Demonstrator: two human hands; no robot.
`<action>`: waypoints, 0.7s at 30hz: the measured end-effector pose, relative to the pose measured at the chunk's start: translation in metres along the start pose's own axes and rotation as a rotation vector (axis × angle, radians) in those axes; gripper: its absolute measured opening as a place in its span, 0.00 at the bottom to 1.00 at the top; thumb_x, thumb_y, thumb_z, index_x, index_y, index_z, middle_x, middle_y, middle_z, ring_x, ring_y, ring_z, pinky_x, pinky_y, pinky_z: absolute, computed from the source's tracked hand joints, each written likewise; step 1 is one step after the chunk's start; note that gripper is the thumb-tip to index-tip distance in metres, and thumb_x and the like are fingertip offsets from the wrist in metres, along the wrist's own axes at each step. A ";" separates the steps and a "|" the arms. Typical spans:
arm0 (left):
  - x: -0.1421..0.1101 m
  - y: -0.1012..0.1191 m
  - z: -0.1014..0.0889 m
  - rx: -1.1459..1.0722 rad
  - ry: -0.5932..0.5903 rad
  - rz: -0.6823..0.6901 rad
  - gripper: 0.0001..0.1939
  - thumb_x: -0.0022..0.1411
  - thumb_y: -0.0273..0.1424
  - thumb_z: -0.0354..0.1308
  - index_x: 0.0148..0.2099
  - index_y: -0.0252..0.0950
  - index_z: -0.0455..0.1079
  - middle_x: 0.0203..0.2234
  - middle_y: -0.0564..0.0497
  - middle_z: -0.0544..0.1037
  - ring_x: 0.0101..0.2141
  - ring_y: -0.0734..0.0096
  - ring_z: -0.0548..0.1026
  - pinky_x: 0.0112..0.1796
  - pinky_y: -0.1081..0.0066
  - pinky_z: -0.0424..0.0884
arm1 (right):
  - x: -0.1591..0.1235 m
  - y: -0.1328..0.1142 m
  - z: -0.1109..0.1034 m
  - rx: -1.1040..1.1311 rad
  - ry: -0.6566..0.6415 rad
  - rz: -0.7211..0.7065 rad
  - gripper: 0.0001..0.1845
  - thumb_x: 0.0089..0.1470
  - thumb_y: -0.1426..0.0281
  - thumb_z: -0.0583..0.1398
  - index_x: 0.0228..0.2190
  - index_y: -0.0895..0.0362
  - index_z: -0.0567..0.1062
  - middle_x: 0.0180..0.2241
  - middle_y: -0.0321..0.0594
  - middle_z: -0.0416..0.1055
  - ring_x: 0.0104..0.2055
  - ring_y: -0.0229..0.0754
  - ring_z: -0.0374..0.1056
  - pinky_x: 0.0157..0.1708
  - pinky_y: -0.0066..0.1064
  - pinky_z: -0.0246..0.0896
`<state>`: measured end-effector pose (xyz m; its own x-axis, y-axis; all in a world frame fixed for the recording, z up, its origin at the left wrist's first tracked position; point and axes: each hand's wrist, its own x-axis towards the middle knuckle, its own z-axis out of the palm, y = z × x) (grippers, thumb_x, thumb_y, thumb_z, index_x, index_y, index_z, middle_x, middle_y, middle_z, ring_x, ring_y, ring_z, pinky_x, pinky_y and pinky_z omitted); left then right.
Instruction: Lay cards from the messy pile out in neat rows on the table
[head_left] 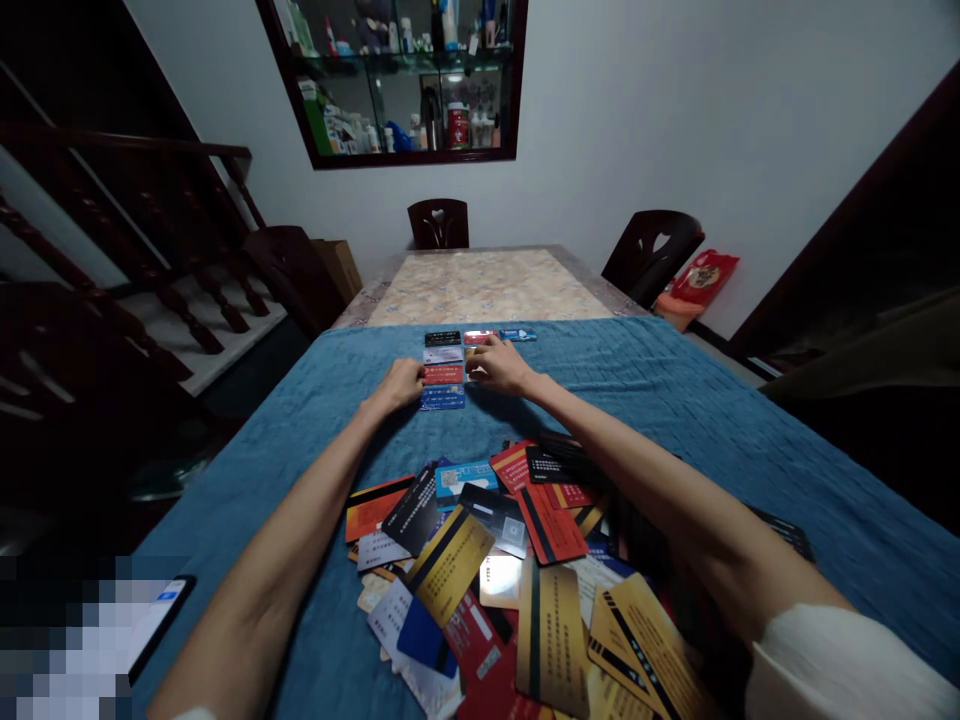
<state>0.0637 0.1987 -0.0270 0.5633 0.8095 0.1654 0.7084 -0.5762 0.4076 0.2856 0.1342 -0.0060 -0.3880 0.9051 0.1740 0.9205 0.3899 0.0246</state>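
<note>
Bank-style cards lie in neat columns on a blue cloth. The left column runs from a black card [442, 339] through a silver card [443, 356] and a red card [444, 375] to a blue card [442, 398]. My left hand [405, 382] has its fingers closed at the red card's left edge. My right hand [501, 366] is bent over the second column, its fingers closed on a gold card [470, 354] that they mostly cover. Above it sit a red-and-white card [480, 337] and, to the right, a light-blue card [517, 335].
Nearer me, a loose heap of overlapping cards [551, 635] spreads between my forearms. A phone [161, 620] rests at the lower left. The blue cloth [600, 380] covers the near part of the table. Chairs [439, 222] stand around the far end.
</note>
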 end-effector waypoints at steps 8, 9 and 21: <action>-0.009 0.008 0.001 0.273 0.088 -0.020 0.16 0.58 0.27 0.51 0.38 0.30 0.81 0.33 0.41 0.81 0.35 0.62 0.74 0.38 0.70 0.69 | -0.041 0.002 -0.009 0.010 0.106 0.042 0.15 0.64 0.68 0.52 0.40 0.55 0.79 0.44 0.46 0.77 0.51 0.52 0.59 0.40 0.37 0.47; -0.010 0.009 0.000 0.282 0.096 -0.021 0.16 0.59 0.27 0.51 0.38 0.29 0.81 0.34 0.42 0.81 0.35 0.63 0.74 0.39 0.70 0.69 | -0.048 0.002 -0.010 0.010 0.114 0.046 0.15 0.64 0.69 0.52 0.40 0.55 0.79 0.44 0.46 0.77 0.51 0.51 0.59 0.40 0.37 0.47; -0.028 0.050 -0.001 0.210 0.108 0.076 0.16 0.61 0.26 0.51 0.39 0.30 0.80 0.36 0.41 0.80 0.38 0.62 0.75 0.44 0.67 0.69 | -0.124 0.015 -0.017 0.051 0.191 0.069 0.12 0.61 0.68 0.55 0.37 0.54 0.79 0.38 0.45 0.78 0.48 0.50 0.60 0.42 0.39 0.48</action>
<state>0.0831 0.1471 -0.0104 0.5777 0.7636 0.2884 0.7447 -0.6377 0.1968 0.3485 0.0255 -0.0105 -0.3039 0.8831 0.3575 0.9392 0.3407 -0.0432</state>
